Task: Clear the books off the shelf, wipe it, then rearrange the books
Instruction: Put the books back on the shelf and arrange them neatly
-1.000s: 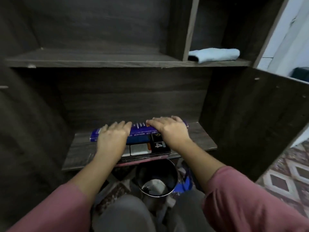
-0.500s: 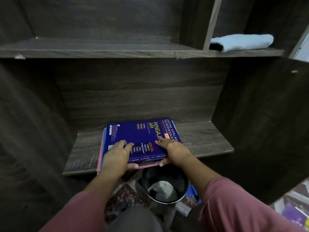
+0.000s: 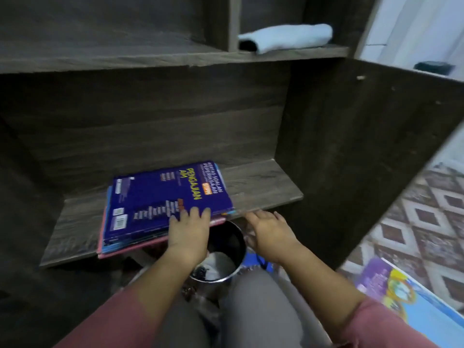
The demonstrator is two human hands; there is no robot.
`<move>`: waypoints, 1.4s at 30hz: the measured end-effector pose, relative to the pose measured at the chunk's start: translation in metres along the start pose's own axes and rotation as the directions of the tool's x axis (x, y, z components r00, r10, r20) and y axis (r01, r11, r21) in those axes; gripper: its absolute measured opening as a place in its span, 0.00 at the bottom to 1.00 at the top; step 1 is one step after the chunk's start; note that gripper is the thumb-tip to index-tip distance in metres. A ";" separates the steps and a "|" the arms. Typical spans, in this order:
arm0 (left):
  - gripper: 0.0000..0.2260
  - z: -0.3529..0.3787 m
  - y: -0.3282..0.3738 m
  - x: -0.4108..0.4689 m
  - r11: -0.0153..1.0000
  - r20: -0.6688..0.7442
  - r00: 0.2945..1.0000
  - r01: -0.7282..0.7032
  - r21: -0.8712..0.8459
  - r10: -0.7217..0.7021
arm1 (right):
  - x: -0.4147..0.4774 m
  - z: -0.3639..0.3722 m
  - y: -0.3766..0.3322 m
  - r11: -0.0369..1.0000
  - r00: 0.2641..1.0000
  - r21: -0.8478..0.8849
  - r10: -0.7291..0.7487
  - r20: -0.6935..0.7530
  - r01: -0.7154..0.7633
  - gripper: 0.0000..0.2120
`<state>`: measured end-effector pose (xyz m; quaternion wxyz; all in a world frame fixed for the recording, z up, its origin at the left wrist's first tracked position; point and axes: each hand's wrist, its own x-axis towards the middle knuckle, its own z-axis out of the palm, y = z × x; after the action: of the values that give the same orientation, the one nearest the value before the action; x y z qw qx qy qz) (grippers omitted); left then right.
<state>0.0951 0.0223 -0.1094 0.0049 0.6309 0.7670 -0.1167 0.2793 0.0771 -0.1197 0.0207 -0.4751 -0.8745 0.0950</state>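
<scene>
A stack of books (image 3: 165, 199) with a dark blue cover on top lies flat on the lower wooden shelf (image 3: 263, 187), its near edge hanging over the shelf front. My left hand (image 3: 188, 229) rests on that near edge, fingers lying on the blue cover; its thumb is hidden. My right hand (image 3: 268, 229) hovers just right of the stack at the shelf's front edge, fingers spread, holding nothing. A folded light blue cloth (image 3: 286, 37) lies in the right compartment of the upper shelf.
A round metal bin (image 3: 223, 249) stands under the shelf front, between my knees. A colourful purple and blue book (image 3: 401, 292) lies on the patterned floor at the right. The cabinet's dark side panel (image 3: 351, 146) rises right of the shelf.
The stack went from standing on edge to lying flat on the shelf. My right hand has let go and moved off to the right; my left hand stays on the near edge.
</scene>
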 end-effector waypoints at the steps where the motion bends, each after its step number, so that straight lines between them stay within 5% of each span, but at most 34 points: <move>1: 0.41 -0.005 0.023 -0.004 0.998 -0.043 0.997 -0.070 0.002 0.070 | -0.020 -0.001 0.016 0.999 0.999 0.010 0.047 0.004 -0.047 0.26; 6: 0.30 -0.039 0.138 -0.019 0.949 -0.159 0.939 -0.314 -0.037 0.305 | -0.133 -0.019 0.096 0.937 0.940 -0.101 0.340 0.036 -0.335 0.22; 11: 0.24 -0.043 0.252 -0.042 0.834 -0.140 0.832 -0.548 -0.062 0.536 | -0.235 0.001 0.173 0.790 0.771 -0.108 0.613 0.173 -0.604 0.23; 16: 0.19 -0.010 0.325 -0.051 0.708 -0.043 0.711 -0.702 -0.075 0.701 | -0.294 0.052 0.219 0.714 0.660 -0.132 0.690 0.299 -0.687 0.32; 23: 0.18 0.042 0.339 -0.058 0.654 0.042 0.653 -0.756 -0.029 0.756 | -0.308 0.114 0.235 0.713 0.675 -0.115 0.695 0.249 -0.692 0.49; 27: 0.17 0.048 0.330 -0.045 0.654 0.072 0.651 -0.755 -0.044 0.756 | -0.305 0.128 0.239 0.711 0.684 -0.130 0.701 0.200 -0.691 0.44; 31: 0.19 0.052 0.326 -0.038 0.689 0.074 0.685 -0.721 -0.073 0.724 | -0.302 0.111 0.252 0.748 0.707 -0.029 0.639 0.305 -0.664 0.35; 36: 0.26 0.052 0.333 -0.037 0.668 -0.125 0.675 -0.738 -0.098 0.727 | -0.299 0.078 0.277 0.713 0.682 0.045 0.648 0.339 -0.700 0.22; 42: 0.33 0.051 0.332 -0.036 0.670 -0.176 0.674 -0.737 -0.092 0.718 | -0.292 0.088 0.264 0.706 0.704 -0.017 0.707 0.065 -0.708 0.25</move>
<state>0.4167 0.0361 -0.2111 0.0523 0.8880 0.4568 -0.0055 0.6465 -0.0391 -0.2389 -0.0443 -0.7704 -0.6255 0.1156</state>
